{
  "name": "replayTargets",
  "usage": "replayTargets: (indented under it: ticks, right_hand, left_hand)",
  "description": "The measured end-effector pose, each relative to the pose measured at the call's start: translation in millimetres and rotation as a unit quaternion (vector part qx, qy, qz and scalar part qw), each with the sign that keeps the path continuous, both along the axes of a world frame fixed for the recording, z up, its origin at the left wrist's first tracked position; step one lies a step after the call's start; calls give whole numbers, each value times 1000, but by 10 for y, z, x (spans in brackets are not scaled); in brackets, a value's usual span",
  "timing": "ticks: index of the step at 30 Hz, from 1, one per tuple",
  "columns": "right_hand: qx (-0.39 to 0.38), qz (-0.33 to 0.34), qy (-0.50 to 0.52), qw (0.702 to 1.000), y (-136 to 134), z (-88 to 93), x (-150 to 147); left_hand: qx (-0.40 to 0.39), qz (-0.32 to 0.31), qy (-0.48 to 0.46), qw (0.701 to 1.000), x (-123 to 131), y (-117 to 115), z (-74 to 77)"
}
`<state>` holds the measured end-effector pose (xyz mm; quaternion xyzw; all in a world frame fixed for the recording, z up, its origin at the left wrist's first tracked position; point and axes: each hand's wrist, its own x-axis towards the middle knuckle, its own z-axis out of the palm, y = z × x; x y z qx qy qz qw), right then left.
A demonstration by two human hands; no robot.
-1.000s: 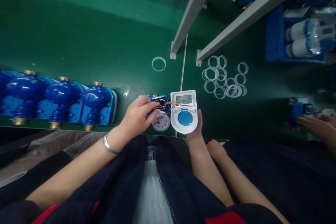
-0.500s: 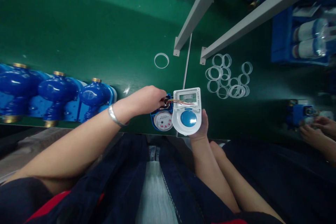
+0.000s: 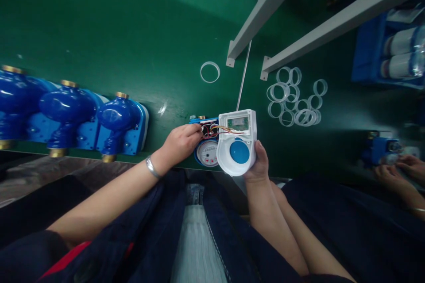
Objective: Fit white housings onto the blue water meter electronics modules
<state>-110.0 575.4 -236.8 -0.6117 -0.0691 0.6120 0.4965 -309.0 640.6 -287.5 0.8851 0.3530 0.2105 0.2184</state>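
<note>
My right hand grips a white meter cover from its right side, with its hollow inner face up. Inside it show a small circuit board and a round blue lid. Thin red and yellow wires run from the cover to an opened blue water meter, partly hidden under the cover. The meter's round dial faces up. At the left of its wire compartment, my left hand has its fingers pinched on the wires; the fingertips partly hide what they hold.
Blue meters with brass ends stand in a row at left. A single clear ring lies beyond the meter; several more rings lie right of the grey posts. A blue bin and a co-worker's hands are at right.
My left hand has drawn back slightly left and down, baring more of the wire compartment. The white cover has tilted a little in my right hand. The whole view has shifted somewhat.
</note>
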Motion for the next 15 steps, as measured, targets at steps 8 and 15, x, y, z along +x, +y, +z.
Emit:
replayTargets:
  ticks: [8, 15]
  right_hand:
    - [21, 33, -13, 999, 58, 58, -18]
    - [35, 130, -47, 990, 208, 223, 25]
  left_hand:
    - [-53, -16, 82, 995, 56, 139, 153]
    - [-81, 11, 3, 997, 134, 152, 99]
